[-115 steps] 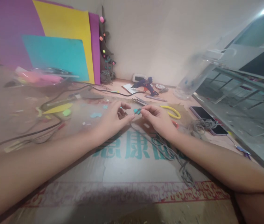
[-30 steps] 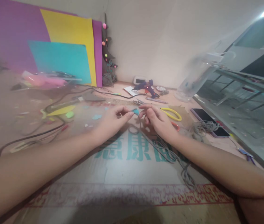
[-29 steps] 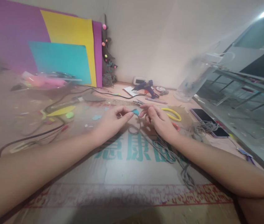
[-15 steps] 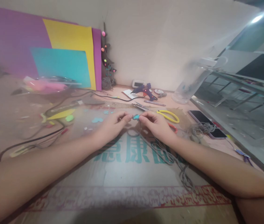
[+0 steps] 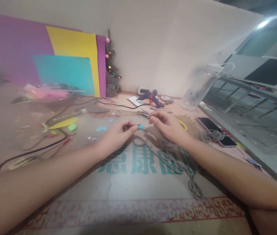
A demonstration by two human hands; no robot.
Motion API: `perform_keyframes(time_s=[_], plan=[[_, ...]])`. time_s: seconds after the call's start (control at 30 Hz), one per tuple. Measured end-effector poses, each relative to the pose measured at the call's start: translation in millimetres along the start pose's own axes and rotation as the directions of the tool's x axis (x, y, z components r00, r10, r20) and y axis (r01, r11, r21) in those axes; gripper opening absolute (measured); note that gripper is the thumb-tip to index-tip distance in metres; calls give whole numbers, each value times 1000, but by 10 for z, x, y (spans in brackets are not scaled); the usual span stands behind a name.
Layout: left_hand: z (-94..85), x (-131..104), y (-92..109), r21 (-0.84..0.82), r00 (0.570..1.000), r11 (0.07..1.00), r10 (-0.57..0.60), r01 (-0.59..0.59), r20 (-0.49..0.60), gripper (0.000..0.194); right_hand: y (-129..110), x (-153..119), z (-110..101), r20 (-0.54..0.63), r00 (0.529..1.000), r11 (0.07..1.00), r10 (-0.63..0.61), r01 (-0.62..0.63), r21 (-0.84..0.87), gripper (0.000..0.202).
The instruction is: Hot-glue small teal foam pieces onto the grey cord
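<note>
My left hand (image 5: 120, 133) is closed, its thumb and forefinger pinching the edge of a small turquoise piece (image 5: 141, 127). A thin grey cord (image 5: 158, 153) loops below that piece and trails to the right over the board into a loose bundle. My right hand (image 5: 165, 127) is a short way to the right, off the piece, its fingers loosely curled and a gap at thumb and forefinger; I see nothing in it. Scissors blades (image 5: 143, 113) lie just behind its fingertips, and a yellow handle (image 5: 182, 124) shows beyond the knuckles.
A glue gun (image 5: 151, 97) with a black cable lies at the back. Phones (image 5: 208, 125) and tangled grey cord (image 5: 211, 136) are on the right, near the table edge. Turquoise cutouts (image 5: 101, 129) lie left of my hands. Coloured sheets (image 5: 65, 71) lean on the wall. A clear jug (image 5: 197, 91) stands back right.
My right hand has let go of the turquoise piece and moved up and to the right, now covering the orange handle. My left hand keeps its pinch. The view has tilted slightly.
</note>
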State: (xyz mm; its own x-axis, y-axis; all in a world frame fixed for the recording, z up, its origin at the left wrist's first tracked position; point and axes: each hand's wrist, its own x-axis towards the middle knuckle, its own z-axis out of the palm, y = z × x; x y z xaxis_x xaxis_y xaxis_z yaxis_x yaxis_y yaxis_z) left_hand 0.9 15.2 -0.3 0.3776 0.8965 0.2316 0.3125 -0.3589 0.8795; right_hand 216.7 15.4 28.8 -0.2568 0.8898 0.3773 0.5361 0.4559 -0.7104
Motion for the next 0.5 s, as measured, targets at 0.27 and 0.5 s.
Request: perform_keyframes(time_s=[0.27, 0.5], plan=[[-4, 13, 23, -1, 998, 998, -66, 66, -18, 26, 398, 318, -548, -146, 986, 948, 81, -121, -294, 25], [4, 40, 19, -5, 996, 997, -79, 79, -30, 22, 735, 788, -690, -118, 950, 818, 291, -310, -484, 40]])
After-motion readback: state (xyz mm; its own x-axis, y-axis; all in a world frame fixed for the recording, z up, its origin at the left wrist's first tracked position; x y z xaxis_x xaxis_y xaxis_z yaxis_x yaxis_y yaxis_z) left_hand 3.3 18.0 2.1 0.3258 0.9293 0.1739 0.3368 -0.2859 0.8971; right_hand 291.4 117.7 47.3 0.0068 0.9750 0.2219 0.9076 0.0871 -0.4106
